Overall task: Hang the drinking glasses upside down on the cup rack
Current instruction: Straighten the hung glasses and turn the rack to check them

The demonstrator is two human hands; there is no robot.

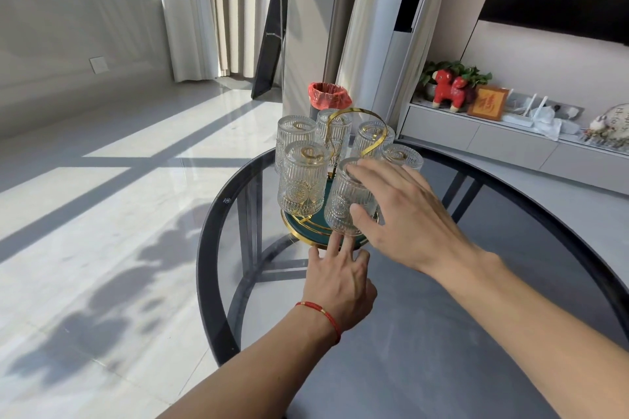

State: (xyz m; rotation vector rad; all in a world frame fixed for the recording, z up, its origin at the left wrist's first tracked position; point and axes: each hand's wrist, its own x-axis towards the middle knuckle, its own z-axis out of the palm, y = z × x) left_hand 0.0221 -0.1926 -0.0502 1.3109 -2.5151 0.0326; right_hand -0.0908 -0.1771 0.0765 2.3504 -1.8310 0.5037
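Your right hand (405, 214) is wrapped over the nearest glass (345, 204) in the middle of the frame: thumb pressed against its ribbed side low down, the other fingers (371, 173) draped across the upturned base. So that's a grip on the glass, which is already bottom-up and sitting over one of the rack's prongs, just above the tray. My guess is you're seating it or about to let go.

Your left hand (340, 277), just below it, has its fingers spread and unclenched, holding nothing, with the tips touching the front rim of the green tray (299, 226). Probably you're pinning the cup rack (357, 133) so it doesn't slide or spin on the glass table (218, 214) while the other hand pushes down (smart, that top looks slippery).

Moving outward, five more glasses (301, 177) hang upside down around the gold loop handle, each with a gold prong tip showing through its base. I don't see any loose ones on the table, so this looks like the last one.

Further back, toward upper centre, there's a bin with a red liner (329, 95).
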